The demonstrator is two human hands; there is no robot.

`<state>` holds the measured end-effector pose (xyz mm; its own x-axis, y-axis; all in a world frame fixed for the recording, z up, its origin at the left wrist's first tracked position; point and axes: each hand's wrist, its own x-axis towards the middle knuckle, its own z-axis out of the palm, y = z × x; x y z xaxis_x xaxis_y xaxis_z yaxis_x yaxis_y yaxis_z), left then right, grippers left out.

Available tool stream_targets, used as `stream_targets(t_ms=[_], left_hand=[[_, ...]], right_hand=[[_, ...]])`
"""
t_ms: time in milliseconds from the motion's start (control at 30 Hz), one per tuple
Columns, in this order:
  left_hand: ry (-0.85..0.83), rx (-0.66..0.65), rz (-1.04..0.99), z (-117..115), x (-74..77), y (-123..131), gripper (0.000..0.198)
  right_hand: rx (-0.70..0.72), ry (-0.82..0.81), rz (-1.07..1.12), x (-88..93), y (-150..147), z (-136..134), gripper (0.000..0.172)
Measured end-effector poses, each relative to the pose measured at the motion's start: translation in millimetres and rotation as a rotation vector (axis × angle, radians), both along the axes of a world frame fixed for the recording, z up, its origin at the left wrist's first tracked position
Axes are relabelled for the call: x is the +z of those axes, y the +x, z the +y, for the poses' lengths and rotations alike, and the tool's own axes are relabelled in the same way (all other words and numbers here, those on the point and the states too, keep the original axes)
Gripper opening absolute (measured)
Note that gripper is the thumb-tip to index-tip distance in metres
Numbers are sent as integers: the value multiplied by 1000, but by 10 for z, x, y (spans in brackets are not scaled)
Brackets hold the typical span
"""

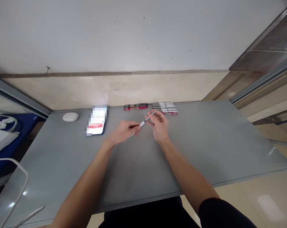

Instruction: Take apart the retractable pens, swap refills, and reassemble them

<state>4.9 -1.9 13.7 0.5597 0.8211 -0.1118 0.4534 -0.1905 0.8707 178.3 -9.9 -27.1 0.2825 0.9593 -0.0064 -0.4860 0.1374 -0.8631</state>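
A white and grey pen is held at a slant above the table, its silver tip end pointing up to the right. My left hand is closed around its lower left part, thumb and fingers pinching the white barrel. Closed on the upper right part, near the tip, is my right hand. Behind the hands lie several white and grey pens in a row, with a red one at the front. To their left are several dark and red pens.
A phone with a lit, blurred screen and a white rounded case lie at the back left of the grey table. A white cable loops in at the left edge. Behind stands a tiled wall.
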Motion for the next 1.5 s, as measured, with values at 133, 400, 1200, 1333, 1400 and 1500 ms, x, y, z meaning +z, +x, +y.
stream_targets(t_ms=[133, 400, 1200, 1333, 1400, 1500], left_hand=[[-55, -5, -84, -35, -46, -4, 30], [-74, 53, -148, -47, -140, 6, 32], [-241, 10, -301, -156, -169, 65, 31], [-63, 100, -265, -148, -305, 100, 30], [-3, 122, -235, -140, -365, 108, 30], [3, 119, -229, -130, -390, 102, 32]], right_hand=[[-20, 2, 14, -22, 6, 8, 24], [23, -2, -4, -41, -12, -5, 22], [135, 61, 153, -95, 69, 42, 17], [56, 45, 103, -106, 36, 58, 21], [23, 35, 97, -113, 16, 62, 23], [20, 27, 112, -110, 3, 58, 23]])
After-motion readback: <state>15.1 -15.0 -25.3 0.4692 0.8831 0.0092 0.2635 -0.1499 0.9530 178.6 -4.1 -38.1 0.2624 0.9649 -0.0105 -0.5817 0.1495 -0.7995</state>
